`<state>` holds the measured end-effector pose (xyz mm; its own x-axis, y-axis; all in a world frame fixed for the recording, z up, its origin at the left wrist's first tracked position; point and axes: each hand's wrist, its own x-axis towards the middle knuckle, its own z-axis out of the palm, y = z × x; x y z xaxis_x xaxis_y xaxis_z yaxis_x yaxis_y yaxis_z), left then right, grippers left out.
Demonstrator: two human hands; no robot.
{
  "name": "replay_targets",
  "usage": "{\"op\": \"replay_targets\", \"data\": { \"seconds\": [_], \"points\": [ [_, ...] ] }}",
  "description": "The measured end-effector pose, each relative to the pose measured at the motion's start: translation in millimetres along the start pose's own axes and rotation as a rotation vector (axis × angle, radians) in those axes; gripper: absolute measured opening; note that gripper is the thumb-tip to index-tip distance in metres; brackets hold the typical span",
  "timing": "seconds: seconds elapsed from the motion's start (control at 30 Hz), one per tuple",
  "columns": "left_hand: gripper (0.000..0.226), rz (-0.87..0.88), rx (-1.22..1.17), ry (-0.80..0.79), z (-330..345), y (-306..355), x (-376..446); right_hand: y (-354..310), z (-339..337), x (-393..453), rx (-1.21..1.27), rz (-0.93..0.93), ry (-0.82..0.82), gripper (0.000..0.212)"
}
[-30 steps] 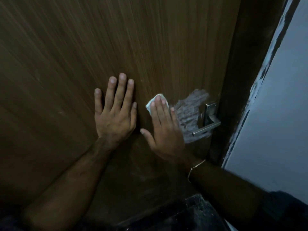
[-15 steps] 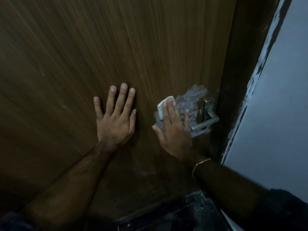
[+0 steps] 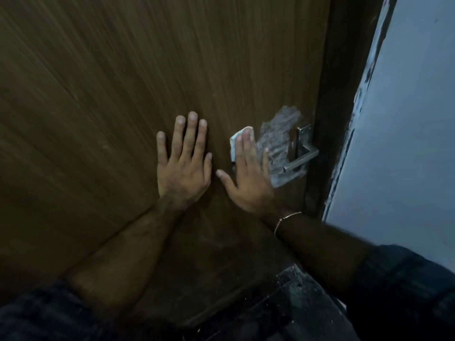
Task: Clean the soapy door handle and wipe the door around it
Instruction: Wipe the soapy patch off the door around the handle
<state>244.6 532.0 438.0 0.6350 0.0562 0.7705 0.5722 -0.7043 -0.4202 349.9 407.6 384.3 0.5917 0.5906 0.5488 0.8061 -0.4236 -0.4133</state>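
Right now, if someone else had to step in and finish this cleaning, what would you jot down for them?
Left hand: flat on the wooden door, fingers straight, holding nothing.
Right hand: fingers straight, pressing a white cloth against the door, just left of the soap patch.
Metal door handle: sits at the right edge of the door, with foam on the wood around and behind it.
Done: nothing that shows clearly; the foam looks mostly unwiped.
Left: wipe the foam off the door, clean the handle, then go over the wood around it.
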Motion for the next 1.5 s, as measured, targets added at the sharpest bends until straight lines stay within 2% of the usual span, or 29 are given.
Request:
{"op": "replay_targets", "data": {
  "seconds": [0.07, 0.1, 0.2, 0.3, 0.37, 0.43, 0.53, 0.6, 0.67, 0.73, 0.83, 0.9, 1.0, 1.13, 1.27, 1.4, 1.5],
  "points": [
    [0.071, 0.032, -0.005, -0.008, 0.2, -2.8, 0.4, 9.5, 2.3, -16.9, -0.042, -0.034, -0.089, 0.087],
    [0.072, 0.046, -0.004, -0.011, 0.4, -3.7, 0.2, 15.6, 1.8, -20.6, -0.025, 0.008, -0.107, 0.087],
    [0.072, 0.108, 0.004, -0.021, 0.5, -7.6, 2.5, 13.4, -2.4, -4.1, 0.120, 0.150, -0.044, 0.090],
    [0.072, 0.186, -0.013, -0.039, 0.0, -11.2, 7.5, -5.0, -4.4, 4.4, 0.199, 0.090, 0.039, 0.091],
    [0.071, 0.214, -0.021, -0.032, -1.8, -12.3, 9.8, -3.5, 0.9, -6.6, 0.156, 0.034, 0.015, 0.089],
    [0.070, 0.233, -0.019, -0.021, -2.0, -13.0, 10.8, 6.7, 0.4, -5.5, 0.172, 0.104, 0.015, 0.088],
    [0.070, 0.239, 0.012, -0.009, -0.7, -12.9, 11.9, 15.2, -15.8, 27.4, 0.306, 0.227, 0.126, 0.089],
    [0.070, 0.232, 0.024, -0.014, -0.6, -12.5, 11.4, 16.5, -22.2, 36.5, 0.312, 0.157, 0.160, 0.089],
    [0.071, 0.228, 0.003, -0.042, -2.3, -11.7, 10.8, 21.7, -19.5, 25.5, 0.254, 0.090, 0.102, 0.089],
    [0.071, 0.226, -0.014, -0.037, -3.8, -10.9, 10.3, 33.4, -19.5, 15.7, 0.217, 0.117, 0.041, 0.089],
    [0.069, 0.234, -0.011, 0.012, -4.2, -9.6, 10.8, 44.2, -35.5, 36.9, 0.261, 0.169, 0.083, 0.087],
    [0.069, 0.238, -0.015, 0.020, -2.5, -10.3, 11.4, 48.1, -43.1, 45.2, 0.230, 0.086, 0.089, 0.088],
    [0.069, 0.227, 0.006, 0.018, 1.5, -11.8, 10.5, 68.0, -41.4, 34.1, 0.127, -0.027, 0.004, 0.087],
    [0.069, 0.214, 0.015, 0.048, 6.2, -11.2, 10.1, 71.2, -50.3, 43.7, 0.189, 0.076, 0.030, 0.088],
    [0.071, 0.213, 0.020, 0.046, 8.3, -12.3, 8.6, 67.7, -42.2, 29.1, 0.156, -0.015, -0.032, 0.087],
    [0.069, 0.212, 0.026, 0.073, 7.4, -11.1, 9.0, 66.2, -45.7, 43.6, 0.236, 0.155, 0.046, 0.090],
    [0.070, 0.209, 0.015, 0.071, 8.1, -11.5, 8.3, 56.7, -41.7, 40.4, 0.237, 0.063, 0.054, 0.091]
  ]
}}
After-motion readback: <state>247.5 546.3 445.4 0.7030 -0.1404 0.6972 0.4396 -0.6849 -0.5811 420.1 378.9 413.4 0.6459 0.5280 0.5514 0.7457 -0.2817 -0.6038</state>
